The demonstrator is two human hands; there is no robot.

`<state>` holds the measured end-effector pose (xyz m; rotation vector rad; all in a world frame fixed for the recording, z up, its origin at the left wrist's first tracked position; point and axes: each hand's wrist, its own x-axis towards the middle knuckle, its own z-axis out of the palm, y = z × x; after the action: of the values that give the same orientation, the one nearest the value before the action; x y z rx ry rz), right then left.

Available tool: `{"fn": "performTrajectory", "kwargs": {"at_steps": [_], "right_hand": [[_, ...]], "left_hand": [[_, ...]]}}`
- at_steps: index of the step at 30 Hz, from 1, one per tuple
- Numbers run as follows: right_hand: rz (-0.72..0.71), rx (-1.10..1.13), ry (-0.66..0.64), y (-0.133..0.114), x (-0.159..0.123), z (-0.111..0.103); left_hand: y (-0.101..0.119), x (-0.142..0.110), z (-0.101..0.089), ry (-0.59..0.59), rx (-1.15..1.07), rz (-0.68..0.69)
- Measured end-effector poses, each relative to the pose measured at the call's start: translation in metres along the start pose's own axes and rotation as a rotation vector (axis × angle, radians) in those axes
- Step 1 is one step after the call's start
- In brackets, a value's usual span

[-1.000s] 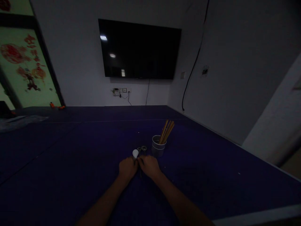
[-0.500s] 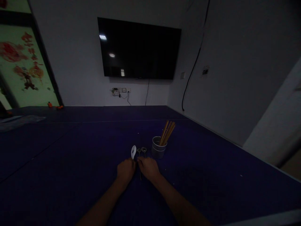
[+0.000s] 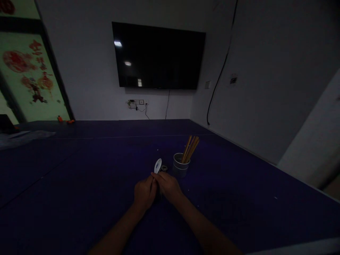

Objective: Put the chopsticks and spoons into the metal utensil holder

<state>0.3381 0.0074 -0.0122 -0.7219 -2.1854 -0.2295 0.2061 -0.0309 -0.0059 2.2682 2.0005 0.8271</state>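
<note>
A white spoon (image 3: 158, 165) with a small blue mark in its bowl points up and away, tilted, in the middle of the head view. My left hand (image 3: 145, 193) is closed around its handle. My right hand (image 3: 168, 186) has come against it, its fingertips pinching the handle just below the bowl. Just beyond my right hand lies a dark metal spoon (image 3: 164, 168), mostly hidden by the fingers. A grey metal cup (image 3: 180, 168) stands upright right of the hands, with several wooden chopsticks (image 3: 190, 150) leaning in it.
The hands work over a wide dark blue surface (image 3: 106, 170) that reaches to the walls. Plastic film (image 3: 26, 138) lies at far left, and small orange items (image 3: 70, 122) sit by the door. A television (image 3: 159, 56) and hanging cables (image 3: 219, 78) are on the walls.
My right hand has moved left and up from the metal spoons onto the white spoon. The white spoon has shifted right and up, and tilts more to the right.
</note>
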Motion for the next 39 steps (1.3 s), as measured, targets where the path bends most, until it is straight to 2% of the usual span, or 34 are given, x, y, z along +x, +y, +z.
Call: {"fn": "performTrajectory", "kwargs": {"at_steps": [5,8,11,15,17,20,23,28,39], "right_hand": [[-0.046,0.036,0.137,0.004,0.0,-0.002],[0.002,0.051,0.227,0.011,-0.001,-0.005],[0.143,0.015,0.377,0.018,0.001,-0.015],[0.435,-0.044,0.61,0.027,0.007,-0.034],[0.555,-0.03,0.675,0.032,0.01,-0.041],[0.706,0.047,0.659,0.041,0.01,-0.046],[0.781,0.086,0.637,0.05,0.008,-0.043],[0.801,0.03,0.582,0.058,0.005,-0.04],[0.833,-0.216,0.398,0.058,0.003,-0.037]], "left_hand": [[-0.002,-0.004,0.002,0.05,-0.005,0.088],[-0.002,-0.002,0.003,0.046,0.022,0.141],[-0.002,0.002,0.004,0.015,0.06,0.153],[-0.004,0.007,0.006,-0.027,0.089,0.152],[-0.004,0.009,0.006,-0.05,0.098,0.145],[-0.003,0.01,0.006,-0.089,0.1,0.145],[-0.002,0.011,0.005,-0.11,0.099,0.142],[-0.004,0.012,0.006,-0.111,0.096,0.14],[-0.007,0.013,0.009,-0.108,0.093,0.164]]}}
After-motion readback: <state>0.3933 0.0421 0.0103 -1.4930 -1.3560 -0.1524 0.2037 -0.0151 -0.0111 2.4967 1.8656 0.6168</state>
